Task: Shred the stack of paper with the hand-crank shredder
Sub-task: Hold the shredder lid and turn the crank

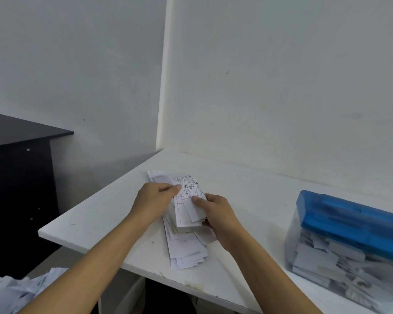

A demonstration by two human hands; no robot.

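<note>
left hand (pixel 154 198), right hand (pixel 216 212) round thin rectangular paper slips (pixel 186 213)

Close together — left hand (pixel 153 198), right hand (pixel 215 214) pinching paper strips (pixel 186 211)

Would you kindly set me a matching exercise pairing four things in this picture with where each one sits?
Things:
1. shredder
2. paper stack
3. dark cabinet
4. paper scraps

Places:
A. bottom-left corner of the picture, lower than the white table
B. middle of the table
C. right end of the table
D. standing left of the table, against the wall

Pairs: 1-C, 2-B, 3-D, 4-A.
</note>
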